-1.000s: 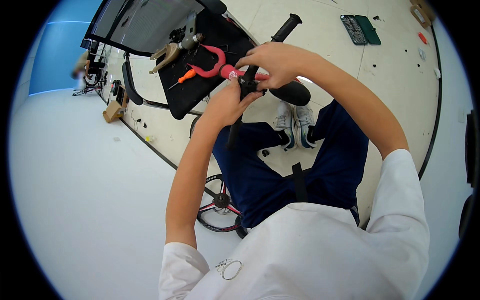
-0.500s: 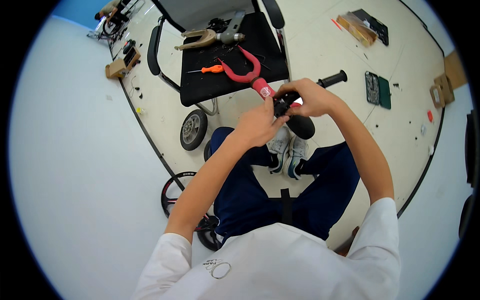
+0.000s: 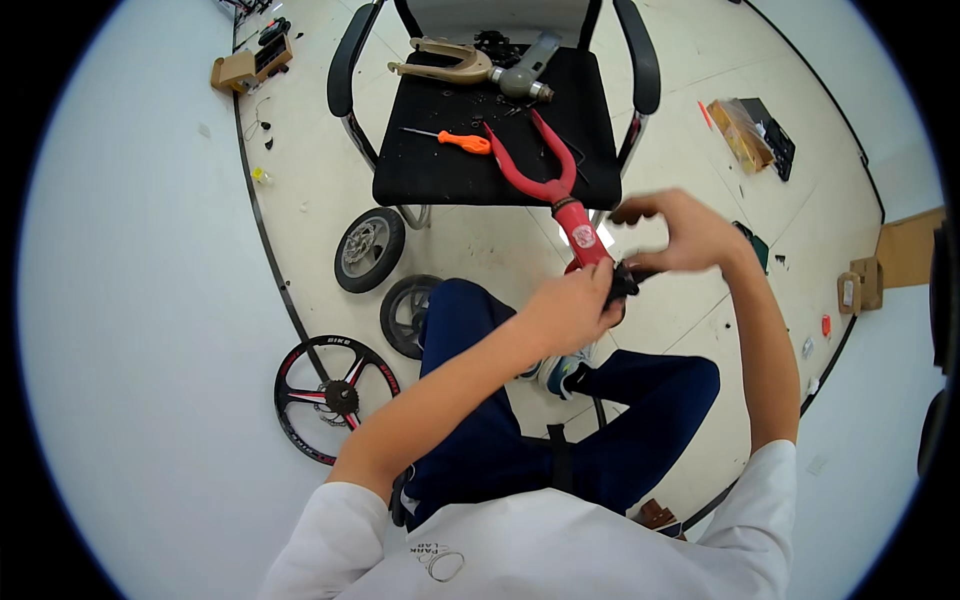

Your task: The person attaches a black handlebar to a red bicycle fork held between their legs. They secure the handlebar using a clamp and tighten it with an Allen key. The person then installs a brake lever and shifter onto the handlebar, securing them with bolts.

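Head view shows your left hand with its thumb and fingers closed on a black fitting at the near end of a red bicycle fork. Your right hand is wide, fingers curved and apart from the thumb, blurred; its thumb is near the fitting, but you cannot tell whether it touches. The fork's two prongs lie over the front of a black chair seat, and its tube sticks out past the front edge toward you. Just beside the left prong lies an orange-handled screwdriver, its tip pointing left. Farther back on the seat is a tan fork with a grey upper part. On the floor to your left are two small wheels, one beyond the other, and a black three-spoke bicycle wheel with a rear cassette
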The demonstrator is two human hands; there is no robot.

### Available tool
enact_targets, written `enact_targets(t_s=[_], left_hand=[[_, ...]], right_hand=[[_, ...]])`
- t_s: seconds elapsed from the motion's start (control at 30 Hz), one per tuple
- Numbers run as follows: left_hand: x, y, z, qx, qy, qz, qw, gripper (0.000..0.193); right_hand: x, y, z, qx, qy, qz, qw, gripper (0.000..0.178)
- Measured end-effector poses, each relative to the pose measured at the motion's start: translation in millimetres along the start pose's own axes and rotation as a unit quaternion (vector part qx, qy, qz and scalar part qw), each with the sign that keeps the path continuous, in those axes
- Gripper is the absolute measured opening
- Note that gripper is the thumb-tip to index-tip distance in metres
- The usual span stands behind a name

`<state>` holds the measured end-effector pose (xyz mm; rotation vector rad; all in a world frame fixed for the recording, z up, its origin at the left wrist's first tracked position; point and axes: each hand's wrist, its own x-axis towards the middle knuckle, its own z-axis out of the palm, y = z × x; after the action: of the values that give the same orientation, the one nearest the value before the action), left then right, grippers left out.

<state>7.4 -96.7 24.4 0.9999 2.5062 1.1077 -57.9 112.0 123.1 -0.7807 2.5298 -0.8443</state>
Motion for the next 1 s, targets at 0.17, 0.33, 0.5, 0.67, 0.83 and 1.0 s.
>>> enact_targets(t_s=[0.17, 0.33, 0.5, 0.67, 0.83, 1.0], left_hand=[[8.8, 11.6, -4.4, 0.005, -0.039, -0.038, 0.999, 0.038], [16.8, 18.8, 8.1, -0.025, 0.009, -0.02, 0.999, 0.046], [10.7, 7.1, 17.8, -0.005, 0.012, 0.034, 0.999, 0.037], [15.5, 14.1, 15.8, -0.015, 0.005, 0.006, 1.0, 0.036], [26.9, 20.4, 24.8, -0.025, 0.044, -0.014, 0.999, 0.042], [33.6, 28.0, 9.9, -0.028, -0.002, -0.051, 0.998, 0.039]], right_hand=[[139.3, 45.4, -1.3, -0.041, 0.131, 0.076, 0.988, 0.028], [255.6, 127.0, 45.2, -0.221, 0.116, 0.12, 0.961, 0.02], [305.3, 143.1, 65.7, -0.288, 0.125, 0.128, 0.941, 0.017], [301.8, 140.6, 54.3, -0.275, 0.137, 0.108, 0.945, 0.013], [229.0, 96.2, -6.7, -0.135, 0.138, 0.024, 0.981, 0.018], [59.0, 26.7, -46.9, -0.019, 0.148, 0.095, 0.984, 0.018]])
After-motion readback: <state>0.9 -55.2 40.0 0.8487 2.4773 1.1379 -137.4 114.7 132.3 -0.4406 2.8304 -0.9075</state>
